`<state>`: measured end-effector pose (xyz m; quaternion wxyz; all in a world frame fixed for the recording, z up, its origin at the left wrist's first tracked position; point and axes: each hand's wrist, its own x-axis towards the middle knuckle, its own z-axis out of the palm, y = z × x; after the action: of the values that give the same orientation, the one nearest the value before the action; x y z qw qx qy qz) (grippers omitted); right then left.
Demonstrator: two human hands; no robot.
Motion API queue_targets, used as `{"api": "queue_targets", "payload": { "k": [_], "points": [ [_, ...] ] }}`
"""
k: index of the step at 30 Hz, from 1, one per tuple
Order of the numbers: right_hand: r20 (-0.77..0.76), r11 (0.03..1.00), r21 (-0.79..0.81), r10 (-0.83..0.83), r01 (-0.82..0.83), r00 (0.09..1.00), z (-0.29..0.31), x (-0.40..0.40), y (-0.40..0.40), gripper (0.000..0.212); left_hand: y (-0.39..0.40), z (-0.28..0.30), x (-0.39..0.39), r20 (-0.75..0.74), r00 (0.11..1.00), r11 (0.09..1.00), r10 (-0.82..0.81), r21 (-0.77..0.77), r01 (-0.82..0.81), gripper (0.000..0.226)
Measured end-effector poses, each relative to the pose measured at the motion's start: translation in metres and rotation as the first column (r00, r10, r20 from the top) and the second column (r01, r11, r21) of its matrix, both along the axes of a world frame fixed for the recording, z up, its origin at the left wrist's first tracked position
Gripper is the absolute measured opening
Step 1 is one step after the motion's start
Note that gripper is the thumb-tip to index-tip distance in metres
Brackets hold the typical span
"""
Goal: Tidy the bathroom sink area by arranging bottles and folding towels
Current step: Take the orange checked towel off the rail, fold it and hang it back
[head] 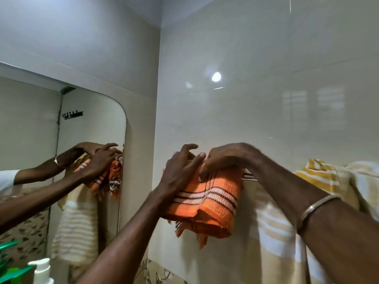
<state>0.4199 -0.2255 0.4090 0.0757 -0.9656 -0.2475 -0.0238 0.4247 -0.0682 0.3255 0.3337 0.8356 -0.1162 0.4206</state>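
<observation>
Glossy pale tiles cover the bathroom wall [266, 78], and a rounded mirror [82, 124] on the left reflects both arms. A folded orange towel [207, 201] with white and dark stripes hangs over a metal rail [249, 175] on the wall, its fringe dangling below. The left hand [180, 171] lies on the towel's left part, fingers spread and loosely bent, pressing the cloth. The right hand [227, 158] rests on top at the rail, fingertips pressing the cloth; its wrist wears a metal bangle [315, 208]. A cream striped towel [272, 232] hangs just right of the orange one. A white bottle [42, 271] stands at lower left.
</observation>
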Motion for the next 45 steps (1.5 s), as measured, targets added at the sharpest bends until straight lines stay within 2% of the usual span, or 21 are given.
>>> {"api": "queue_targets", "payload": {
  "k": [2,4,6,9,10,12,14,16,18,20,22,25,27,28,30,32,33,35,37,41,45],
  "points": [
    [-0.142,0.995,0.095,-0.004,0.018,0.99,-0.005,0.009,0.0,0.065,-0.001,-0.023,0.002,0.112,0.989,0.987,0.097,-0.141,-0.081,0.076],
    [-0.29,0.983,0.183,0.045,0.009,0.956,-0.011,0.013,-0.002,0.052,-0.004,-0.044,0.002,0.157,0.981,0.936,0.111,-0.349,-0.05,0.096],
    [-0.379,0.973,0.229,0.112,-0.024,0.919,-0.013,0.015,-0.004,0.039,-0.008,-0.058,-0.003,0.153,0.988,0.816,-0.025,-0.568,0.109,0.11],
    [-0.425,0.96,0.276,0.164,-0.045,0.89,-0.011,0.011,-0.007,0.036,-0.009,-0.068,-0.004,0.157,0.933,0.515,-0.325,-0.798,0.313,0.098],
    [-0.42,0.957,0.286,0.173,-0.051,0.891,-0.012,0.011,-0.007,0.036,-0.006,-0.07,-0.005,0.142,0.907,0.47,-0.398,-0.817,0.334,0.091],
    [-0.386,0.953,0.298,0.171,-0.053,0.907,-0.014,0.015,-0.006,0.046,0.006,-0.073,-0.005,0.074,0.845,0.474,-0.53,-0.8,0.367,0.085],
    [-0.234,0.954,0.299,0.11,-0.037,0.966,-0.018,0.017,-0.006,0.07,0.019,-0.075,-0.008,-0.007,0.773,0.499,-0.634,-0.768,0.402,0.079],
    [0.131,0.961,0.275,0.004,-0.04,0.991,-0.026,0.012,-0.006,0.082,0.03,-0.074,-0.013,-0.072,0.752,0.519,-0.655,-0.766,0.379,0.072],
    [0.505,0.948,0.308,-0.093,-0.078,0.858,-0.046,0.002,-0.006,0.072,0.039,-0.069,-0.018,-0.169,0.782,0.621,-0.6,-0.714,0.322,0.064],
    [0.773,0.936,0.315,-0.158,-0.155,0.615,-0.079,-0.015,-0.006,0.06,0.044,-0.067,-0.021,-0.246,0.816,0.715,-0.523,-0.647,0.264,0.059],
    [0.865,0.904,0.374,-0.258,-0.21,0.43,-0.114,-0.02,-0.005,0.06,0.046,-0.07,-0.021,-0.264,0.825,0.74,-0.5,-0.626,0.248,0.062],
    [0.84,0.746,0.529,-0.392,-0.404,0.375,-0.153,-0.016,-0.006,0.068,0.044,-0.077,-0.022,-0.231,0.811,0.7,-0.537,-0.659,0.276,0.059],
    [0.783,0.643,0.621,-0.479,-0.449,0.397,-0.167,-0.022,-0.002,0.069,0.042,-0.081,-0.022,-0.222,0.801,0.684,-0.556,-0.67,0.289,0.056],
    [0.718,0.564,0.696,-0.526,-0.445,0.456,-0.172,-0.024,0.002,0.071,0.041,-0.082,-0.023,-0.221,0.797,0.68,-0.562,-0.672,0.294,0.055],
    [0.473,0.297,0.881,-0.562,-0.368,0.679,-0.176,-0.026,0.008,0.081,0.041,-0.085,-0.022,-0.217,0.788,0.671,-0.577,-0.675,0.306,0.053],
    [0.225,0.073,0.974,-0.391,-0.213,0.893,-0.173,-0.021,0.004,0.088,0.041,-0.085,-0.024,-0.224,0.782,0.675,-0.581,-0.67,0.31,0.052],
    [0.15,0.058,0.988,-0.253,-0.14,0.956,-0.17,-0.019,-0.001,0.083,0.042,-0.085,-0.024,-0.232,0.782,0.683,-0.578,-0.661,0.309,0.053],
    [0.06,0.166,0.985,-0.017,-0.056,0.998,-0.165,-0.014,-0.013,0.062,0.044,-0.085,-0.024,-0.242,0.782,0.692,-0.575,-0.654,0.306,0.059],
    [-0.021,0.243,0.97,0.108,-0.006,0.994,-0.162,-0.012,-0.021,0.043,0.046,-0.086,-0.023,-0.239,0.768,0.677,-0.595,-0.664,0.318,0.061],
    [-0.097,0.359,0.933,0.154,0.036,0.983,-0.159,-0.01,-0.027,0.019,0.044,-0.094,-0.017,-0.237,0.762,0.683,-0.603,-0.647,0.34,0.059],
    [-0.127,0.468,0.883,0.166,0.035,0.978,-0.159,-0.01,-0.029,0.018,0.046,-0.1,-0.008,-0.171,0.77,0.67,-0.614,-0.629,0.395,0.055]
  ]
}}
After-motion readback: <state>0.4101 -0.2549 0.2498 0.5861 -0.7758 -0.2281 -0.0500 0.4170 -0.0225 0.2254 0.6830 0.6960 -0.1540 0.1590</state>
